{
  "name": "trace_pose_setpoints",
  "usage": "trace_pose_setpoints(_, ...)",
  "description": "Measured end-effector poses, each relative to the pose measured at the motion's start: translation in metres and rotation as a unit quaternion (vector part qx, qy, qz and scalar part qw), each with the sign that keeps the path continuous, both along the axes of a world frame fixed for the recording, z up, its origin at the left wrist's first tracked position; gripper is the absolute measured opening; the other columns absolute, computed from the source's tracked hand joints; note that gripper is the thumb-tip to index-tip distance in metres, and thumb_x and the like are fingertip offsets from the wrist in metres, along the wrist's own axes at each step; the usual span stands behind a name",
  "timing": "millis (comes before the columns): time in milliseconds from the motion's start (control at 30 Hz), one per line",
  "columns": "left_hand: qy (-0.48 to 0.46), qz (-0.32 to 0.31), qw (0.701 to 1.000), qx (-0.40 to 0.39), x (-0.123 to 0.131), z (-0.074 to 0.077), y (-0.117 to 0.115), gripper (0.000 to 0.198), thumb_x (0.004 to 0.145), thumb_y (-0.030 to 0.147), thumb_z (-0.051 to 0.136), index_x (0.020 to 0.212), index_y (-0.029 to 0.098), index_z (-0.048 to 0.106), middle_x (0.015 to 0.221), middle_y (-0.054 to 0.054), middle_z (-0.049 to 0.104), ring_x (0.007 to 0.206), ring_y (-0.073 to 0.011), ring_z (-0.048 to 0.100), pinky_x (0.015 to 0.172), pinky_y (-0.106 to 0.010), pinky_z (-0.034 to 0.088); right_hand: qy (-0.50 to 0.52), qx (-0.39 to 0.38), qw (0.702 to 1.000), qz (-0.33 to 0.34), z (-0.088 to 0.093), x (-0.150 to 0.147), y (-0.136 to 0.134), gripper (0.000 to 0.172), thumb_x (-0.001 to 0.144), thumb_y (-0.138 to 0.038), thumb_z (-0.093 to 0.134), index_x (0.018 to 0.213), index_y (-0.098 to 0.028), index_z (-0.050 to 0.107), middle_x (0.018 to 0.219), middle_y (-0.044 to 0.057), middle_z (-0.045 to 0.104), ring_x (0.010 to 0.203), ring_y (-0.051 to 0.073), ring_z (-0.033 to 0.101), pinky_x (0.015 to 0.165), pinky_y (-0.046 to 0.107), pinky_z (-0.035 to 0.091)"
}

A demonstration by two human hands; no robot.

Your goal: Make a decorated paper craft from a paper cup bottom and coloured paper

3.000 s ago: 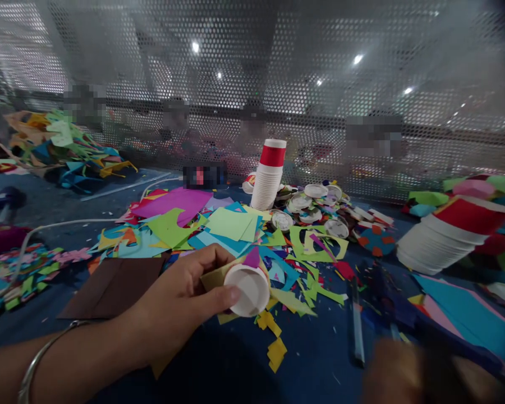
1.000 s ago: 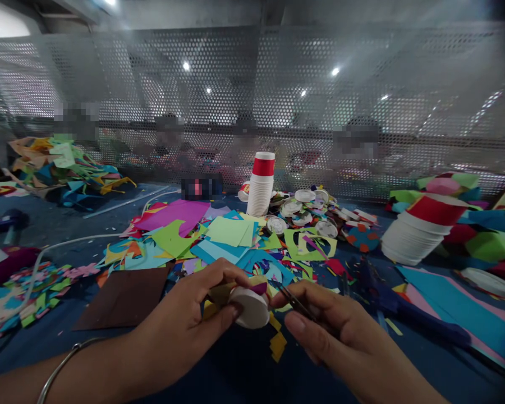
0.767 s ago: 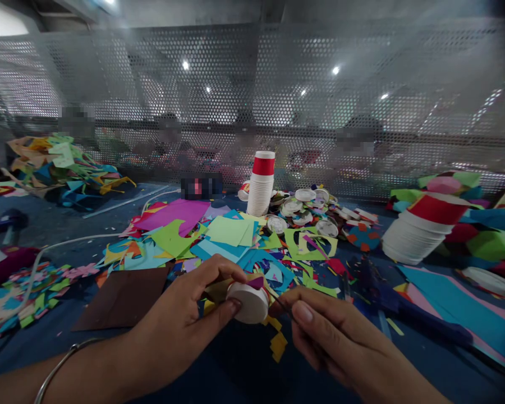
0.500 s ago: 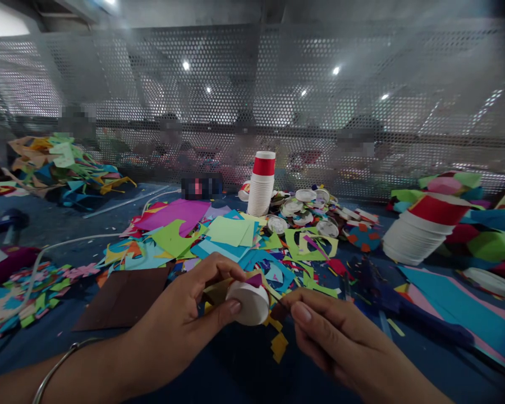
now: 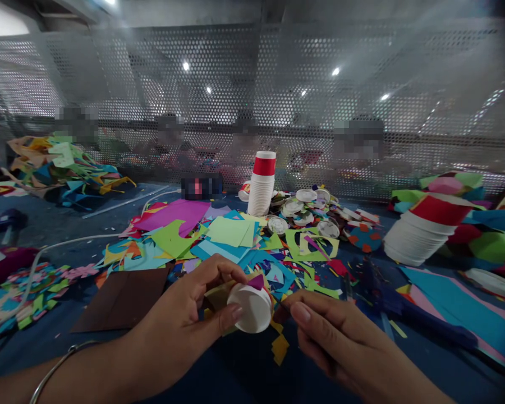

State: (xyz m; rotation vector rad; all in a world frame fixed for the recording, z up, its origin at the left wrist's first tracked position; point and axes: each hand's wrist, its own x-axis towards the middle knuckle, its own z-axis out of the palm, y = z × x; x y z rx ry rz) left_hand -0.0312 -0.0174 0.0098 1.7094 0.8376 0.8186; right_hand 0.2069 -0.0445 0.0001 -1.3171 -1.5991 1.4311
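In front of me, my left hand [image 5: 197, 314] is closed on a round white paper-cup piece [image 5: 255, 308], thumb over its pale face and fingers behind. A purple paper scrap [image 5: 256, 281] sticks up at its top rim, and tan paper shows behind it. Below its right side hang yellow paper pieces [image 5: 280, 349]. My right hand [image 5: 324, 328] pinches a thin dark stick-like thing [image 5: 283, 306] close to the cup piece's right rim; its far end is hidden, so contact cannot be told.
Paper scraps [image 5: 229, 230] spread over the blue table behind my hands. Stacked cups [image 5: 261, 188] stand mid-table; another stack [image 5: 425, 230] leans at right beside a dark blue glue gun [image 5: 421, 320]. Brown sheets [image 5: 118, 300] lie left. A perforated metal screen [image 5: 252, 84] closes the back.
The cup piece has turned a little, showing more of its white face, and sits slightly lower and to the right. Both hands have barely moved.
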Motion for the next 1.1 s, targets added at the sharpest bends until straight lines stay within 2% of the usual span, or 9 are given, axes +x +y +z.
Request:
trace_pose_setpoints(233,0.016,-0.024,1.000,-0.005,-0.002,-0.001,-0.002,0.022,0.096,0.033,0.057,0.116,0.025,0.053,0.115,-0.005,0.067,0.104,-0.0196,0.064,0.088,-0.034,0.052,0.009,-0.011,1.000,-0.005,-0.003,0.001,-0.001,0.047,0.095,-0.066,0.047,0.078,-0.023,0.057,0.058,-0.005,0.041,0.053,0.011,0.033,0.049,0.025,0.023)
trace_pose_setpoints(433,0.068,-0.009,0.996,0.064,-0.001,0.002,-0.005,0.022,0.094,0.028,0.058,0.116,0.028,0.058,0.115,-0.003,0.066,0.106,-0.0191,0.062,0.092,-0.033,0.049,0.002,-0.004,1.000,-0.004,-0.006,0.001,-0.003,0.046,0.096,-0.060,0.050,0.073,-0.021,0.054,0.064,-0.004,0.046,0.057,0.010,0.035,0.052,0.023,0.027)
trace_pose_setpoints(533,0.069,-0.004,0.993,0.095,-0.001,-0.001,-0.006,0.021,0.095,0.026,0.057,0.115,0.030,0.059,0.114,-0.001,0.065,0.107,-0.0183,0.061,0.092,-0.031,0.049,-0.002,0.001,1.000,-0.001,-0.003,0.001,-0.003,0.046,0.095,-0.062,0.051,0.074,-0.021,0.055,0.065,-0.004,0.046,0.058,0.010,0.038,0.053,0.021,0.029)
trace_pose_setpoints(700,0.067,-0.009,0.990,0.123,-0.004,-0.007,-0.006,0.021,0.096,0.027,0.056,0.116,0.031,0.059,0.116,-0.001,0.064,0.114,-0.0191,0.057,0.096,-0.031,0.047,-0.014,0.004,1.000,0.015,0.000,0.000,-0.003,0.048,0.094,-0.066,0.048,0.078,-0.021,0.056,0.068,-0.003,0.044,0.059,0.010,0.034,0.051,0.022,0.025)
trace_pose_setpoints(900,0.089,-0.021,0.985,0.144,-0.005,-0.004,-0.004,0.023,0.096,0.024,0.055,0.115,0.036,0.058,0.110,0.002,0.062,0.108,-0.0172,0.057,0.094,-0.033,0.046,-0.025,0.022,0.999,0.026,0.002,-0.002,-0.003,0.046,0.095,-0.064,0.048,0.082,-0.022,0.058,0.063,-0.005,0.036,0.055,0.010,0.028,0.049,0.024,0.020)
trace_pose_setpoints(1100,0.074,-0.038,0.984,0.160,-0.004,-0.004,-0.003,0.023,0.095,0.019,0.055,0.113,0.034,0.060,0.108,0.002,0.062,0.105,-0.0157,0.058,0.098,-0.033,0.044,-0.071,0.076,0.994,0.037,0.006,0.001,-0.003,0.044,0.097,-0.060,0.047,0.083,-0.022,0.064,0.065,-0.004,0.042,0.056,0.010,0.031,0.048,0.024,0.023)
